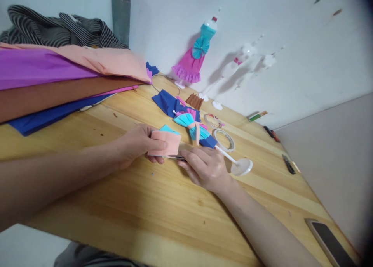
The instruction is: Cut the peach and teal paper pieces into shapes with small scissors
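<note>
Phone [332, 241] near right, right hand [205, 166] curled on thin dark tool [176, 157], tip pointing left under peach paper piece [167, 143], left hand [136, 144] pinching that piece mid-table, its long side left-right, tape roll [224, 139] beyond, dressed doll form [195, 57] far.

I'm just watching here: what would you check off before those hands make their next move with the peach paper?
1. Left hand grips the peach paper piece: ok, pinched between thumb and fingers.
2. Right hand holds the thin dark tool: ok; what kind, cannot tell.
3. Tool tip at the paper's lower edge: ok.
4. Left fingertips apart from the tip: not ok, they sit close beside it.
5. Doll stand out of the right hand's way: not ok, its rod lies beside that hand.
</note>
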Tool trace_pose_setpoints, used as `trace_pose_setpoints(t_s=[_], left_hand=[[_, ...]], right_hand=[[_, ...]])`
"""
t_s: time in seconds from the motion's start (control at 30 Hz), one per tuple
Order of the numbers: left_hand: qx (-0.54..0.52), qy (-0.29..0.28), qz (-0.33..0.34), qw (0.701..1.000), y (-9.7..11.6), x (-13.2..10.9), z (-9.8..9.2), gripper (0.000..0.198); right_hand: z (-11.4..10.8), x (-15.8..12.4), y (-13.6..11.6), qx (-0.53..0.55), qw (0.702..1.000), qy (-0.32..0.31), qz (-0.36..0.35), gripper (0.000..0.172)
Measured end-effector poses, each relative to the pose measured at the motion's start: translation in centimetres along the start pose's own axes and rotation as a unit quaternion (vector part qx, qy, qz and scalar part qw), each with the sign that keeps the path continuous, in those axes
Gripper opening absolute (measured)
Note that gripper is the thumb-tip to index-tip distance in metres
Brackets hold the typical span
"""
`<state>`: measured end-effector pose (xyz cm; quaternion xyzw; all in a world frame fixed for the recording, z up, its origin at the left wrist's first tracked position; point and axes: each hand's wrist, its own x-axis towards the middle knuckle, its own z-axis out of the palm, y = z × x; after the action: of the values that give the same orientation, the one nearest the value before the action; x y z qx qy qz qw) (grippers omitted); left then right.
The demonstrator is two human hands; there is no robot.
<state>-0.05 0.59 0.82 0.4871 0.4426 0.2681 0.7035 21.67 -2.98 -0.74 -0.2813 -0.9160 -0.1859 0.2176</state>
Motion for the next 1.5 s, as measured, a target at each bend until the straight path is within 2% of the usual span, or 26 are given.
trace_pose_setpoints(t_s=[0.47, 0.67, 0.97, 1.5], left_hand=[[0.007, -0.023, 0.013, 1.0, -0.36, 0.03, -0.16, 0.012], [0.037, -0.011, 0.028, 0.999, -0.47, 0.06, -0.11, 0.015], [0.071, -0.027, 0.028, 0.997, -0.66, 0.23, -0.14, 0.014], [0.061, -0.017, 0.039, 0.997, -0.61, 0.13, -0.17, 0.017]], right_hand=[[0.02, 0.34, -0.2, -0.013, 1.0, 0.003, -0.005, 0.024], [-0.05, 0.58, -0.47, -0.007, 1.0, 0.012, -0.006, 0.023], [0.03, 0.42, -0.47, -0.01, 1.0, 0.015, -0.006, 0.024], [0.05, 0.28, -0.51, 0.015, 1.0, -0.001, -0.001, 0.028]])
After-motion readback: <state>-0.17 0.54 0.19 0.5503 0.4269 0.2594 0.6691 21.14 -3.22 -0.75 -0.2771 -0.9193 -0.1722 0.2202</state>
